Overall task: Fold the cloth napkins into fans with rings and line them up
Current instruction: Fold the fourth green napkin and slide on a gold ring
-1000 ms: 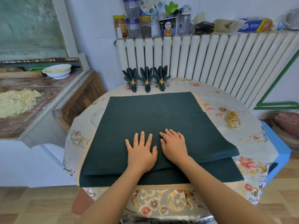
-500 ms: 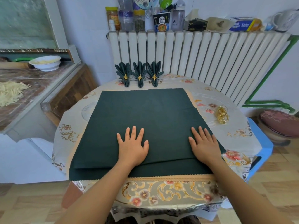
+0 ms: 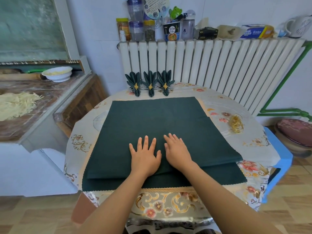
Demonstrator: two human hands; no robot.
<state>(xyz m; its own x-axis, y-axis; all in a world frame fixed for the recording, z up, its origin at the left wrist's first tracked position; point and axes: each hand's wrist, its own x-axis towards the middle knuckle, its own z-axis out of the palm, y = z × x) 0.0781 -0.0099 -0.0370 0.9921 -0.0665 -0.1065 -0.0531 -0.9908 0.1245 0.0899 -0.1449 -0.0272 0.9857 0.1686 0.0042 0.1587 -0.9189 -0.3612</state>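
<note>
Ten fingers lie straight and slightly spread, flat on the napkin (image 3: 152, 125), gripping nothing. Left hand (image 3: 144, 155) and right hand (image 3: 177, 150) press side by side, thumbs almost meeting, on the near middle of the cloth, just behind its folded near edge. Both forearms reach in from the near rim of the table (image 3: 253, 149).

That napkin is dark green, spread across the table's middle; its upper layer is folded so the near edge stops short of the lower layer, which shows as a strip along the near side. A thin tan border peeks out along the napkin's far-right and near edges.

Beyond the napkin's far edge, three fans (image 3: 150, 82) stand in a row, each cinched by a gold ring, close against the radiator (image 3: 219, 68). Right of the napkin, well apart from it, a heap of gold rings (image 3: 236, 123) lies on the floral tablecloth.

Jars, bottles and boxes crowd the radiator's top. Left of the table, a counter (image 3: 42, 107) carries a white bowl (image 3: 57, 74) and a pile of pale shreds (image 3: 16, 104). Right of the table sits a blue stool (image 3: 280, 156).
</note>
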